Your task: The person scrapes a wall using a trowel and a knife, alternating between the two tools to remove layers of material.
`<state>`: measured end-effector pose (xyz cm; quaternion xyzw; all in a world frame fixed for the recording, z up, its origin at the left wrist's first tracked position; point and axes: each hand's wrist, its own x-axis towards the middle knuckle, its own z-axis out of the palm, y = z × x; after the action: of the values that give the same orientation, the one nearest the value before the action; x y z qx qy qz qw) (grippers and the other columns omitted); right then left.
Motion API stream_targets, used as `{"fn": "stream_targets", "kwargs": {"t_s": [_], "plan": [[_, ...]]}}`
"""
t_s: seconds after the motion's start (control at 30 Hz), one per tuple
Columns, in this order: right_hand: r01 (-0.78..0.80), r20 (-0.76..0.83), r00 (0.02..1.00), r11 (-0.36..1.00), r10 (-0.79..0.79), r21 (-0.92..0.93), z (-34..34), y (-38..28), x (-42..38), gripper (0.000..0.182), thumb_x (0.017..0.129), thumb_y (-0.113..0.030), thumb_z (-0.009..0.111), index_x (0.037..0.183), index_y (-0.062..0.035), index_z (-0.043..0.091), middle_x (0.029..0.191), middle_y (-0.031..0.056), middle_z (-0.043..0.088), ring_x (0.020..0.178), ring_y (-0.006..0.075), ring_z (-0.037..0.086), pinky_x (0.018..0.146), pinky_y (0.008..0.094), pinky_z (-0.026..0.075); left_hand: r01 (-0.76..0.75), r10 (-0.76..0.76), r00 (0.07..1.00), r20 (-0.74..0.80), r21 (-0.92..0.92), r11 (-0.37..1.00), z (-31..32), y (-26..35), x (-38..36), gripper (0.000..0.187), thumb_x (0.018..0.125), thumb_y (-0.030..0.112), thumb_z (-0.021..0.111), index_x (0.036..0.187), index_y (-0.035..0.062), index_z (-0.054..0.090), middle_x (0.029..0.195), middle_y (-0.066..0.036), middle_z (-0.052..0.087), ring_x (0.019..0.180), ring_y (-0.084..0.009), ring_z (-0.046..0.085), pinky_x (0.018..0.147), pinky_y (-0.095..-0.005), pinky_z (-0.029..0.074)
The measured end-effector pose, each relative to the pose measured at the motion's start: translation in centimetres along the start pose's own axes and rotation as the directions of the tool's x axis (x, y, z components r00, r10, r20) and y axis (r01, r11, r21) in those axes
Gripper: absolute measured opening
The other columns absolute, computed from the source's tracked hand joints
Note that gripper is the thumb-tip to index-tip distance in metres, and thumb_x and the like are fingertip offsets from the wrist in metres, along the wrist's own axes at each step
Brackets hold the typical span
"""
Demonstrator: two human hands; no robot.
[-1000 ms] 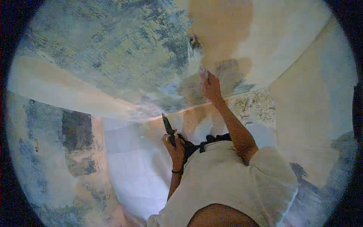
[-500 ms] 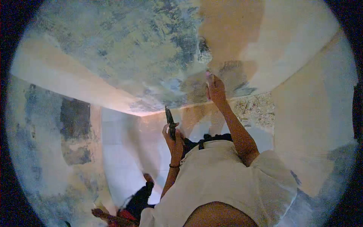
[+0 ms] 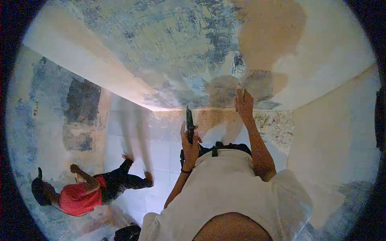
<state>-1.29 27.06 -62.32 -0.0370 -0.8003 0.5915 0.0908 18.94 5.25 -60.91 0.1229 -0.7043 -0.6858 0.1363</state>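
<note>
My left hand (image 3: 190,150) grips a long, dark flat tool (image 3: 189,122), which points up toward the lower edge of the patchy wall (image 3: 173,52). Close to that wall, my right hand (image 3: 245,105) is closed with its fingertips upward; whatever it holds is too small to make out. Just above the right hand, a rough pale and dark spot (image 3: 238,66) shows on the wall, at the border between blue-grey and tan areas.
Another person in a red shirt (image 3: 82,198) and dark cap is at the lower left. A dark object (image 3: 128,233) lies at the bottom left. Pale floor tiles (image 3: 159,160) and a strip of rough debris (image 3: 276,126) run along the wall's base.
Both my hands appear farther right, the right one also lower in view. The other person, mostly cut off before, now shows from cap to feet. The wall's rough spot appears shifted right.
</note>
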Motion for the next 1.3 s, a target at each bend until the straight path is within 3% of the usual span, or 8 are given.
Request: {"fn": "stream_targets", "kwargs": {"t_s": [0.3,0.43,0.53,0.7,0.9,1.07,1.2,1.3], "plan": [[0.389,0.005,0.916,0.888,-0.400,-0.245,-0.1,2.5,1.9,0.049,0.098,-0.052,0.049,0.074,-0.0093,0.051,0.050,0.0018,0.044,0.037,0.0130,0.046,0.037,0.0329,0.041,0.046,-0.046,0.999,-0.005,0.010,0.999,-0.2,-0.1,-0.1,0.058,0.100,0.012,0.051,0.151,0.0086,0.024,0.115,-0.010,0.063,0.063,-0.0070,0.053,0.046,-0.0195,0.045],[-0.204,0.061,0.979,0.965,0.196,0.164,-0.6,-1.7,-0.7,0.053,0.098,-0.054,0.047,0.072,-0.0083,0.050,0.049,0.0019,0.044,0.035,0.0138,0.045,0.035,0.0329,0.038,0.024,-0.024,0.998,-0.056,0.012,1.000,-0.7,-0.2,0.0,0.060,0.100,0.015,0.054,0.151,0.0080,0.023,0.111,-0.009,0.064,0.062,-0.0061,0.051,0.048,-0.0195,0.044],[-0.156,-0.004,0.987,0.978,0.158,0.136,0.1,-2.2,-1.0,0.055,0.098,-0.055,0.045,0.072,-0.0072,0.050,0.048,0.0024,0.043,0.035,0.0150,0.046,0.034,0.0336,0.039,0.018,-0.018,0.999,-0.047,-0.005,1.000,-1.3,-0.1,-0.3,0.062,0.099,0.018,0.056,0.151,0.0082,0.023,0.110,-0.009,0.063,0.061,-0.0064,0.050,0.050,-0.0205,0.044],[0.381,-0.166,0.885,0.883,-0.434,-0.275,1.0,4.9,-0.8,0.056,0.098,-0.055,0.045,0.076,-0.0039,0.053,0.046,0.0065,0.045,0.037,0.0205,0.049,0.039,0.0371,0.043,0.064,-0.063,0.997,-0.054,0.018,0.998,-1.4,0.6,0.1,0.047,0.098,0.020,0.059,0.139,0.0051,0.042,0.099,-0.006,0.066,0.061,-0.0060,0.051,0.050,-0.0220,0.043],[0.471,0.005,0.801,0.625,-0.599,-0.623,0.3,7.7,1.9,0.044,0.099,-0.043,0.047,0.092,-0.0008,0.058,0.054,0.0126,0.052,0.044,0.0290,0.054,0.049,0.0448,0.047,0.147,-0.140,0.989,-0.054,0.162,0.976,-1.5,0.7,-0.2,0.027,0.096,0.024,0.064,0.111,0.0025,0.061,0.075,0.000,0.065,0.056,-0.0043,0.051,0.048,-0.0221,0.041],[0.095,0.040,0.995,0.921,-0.086,-0.377,-0.1,6.0,0.0,0.043,0.094,-0.017,0.056,0.134,-0.0033,0.048,0.073,0.0191,0.060,0.063,0.0331,0.061,0.051,0.0464,0.048,0.167,-0.163,0.986,-0.037,0.296,0.940,-1.8,1.4,0.6,0.023,0.096,0.025,0.064,0.102,0.0026,0.063,0.068,0.000,0.061,0.052,-0.0046,0.050,0.046,-0.0221,0.040],[0.552,0.024,0.622,0.417,-0.783,-0.722,1.3,6.7,1.4,0.036,0.097,-0.021,0.054,0.129,-0.0069,0.052,0.073,0.0181,0.060,0.062,0.0324,0.058,0.051,0.0441,0.047,0.086,-0.088,0.996,0.003,0.185,0.979,-2.2,1.2,0.7,0.021,0.097,0.025,0.063,0.098,0.0035,0.063,0.065,0.001,0.057,0.052,-0.0046,0.049,0.045,-0.0220,0.039],[0.290,-0.073,0.941,0.900,-0.330,-0.325,1.7,-2.3,1.9,0.028,0.099,-0.026,0.052,0.118,-0.0069,0.058,0.073,0.0176,0.062,0.062,0.0322,0.058,0.052,0.0449,0.047,0.044,-0.055,0.998,0.043,0.237,0.971,-2.5,1.0,1.8,0.021,0.097,0.024,0.063,0.095,0.0030,0.061,0.063,0.001,0.055,0.052,-0.0047,0.049,0.044,-0.0220,0.039]]}}
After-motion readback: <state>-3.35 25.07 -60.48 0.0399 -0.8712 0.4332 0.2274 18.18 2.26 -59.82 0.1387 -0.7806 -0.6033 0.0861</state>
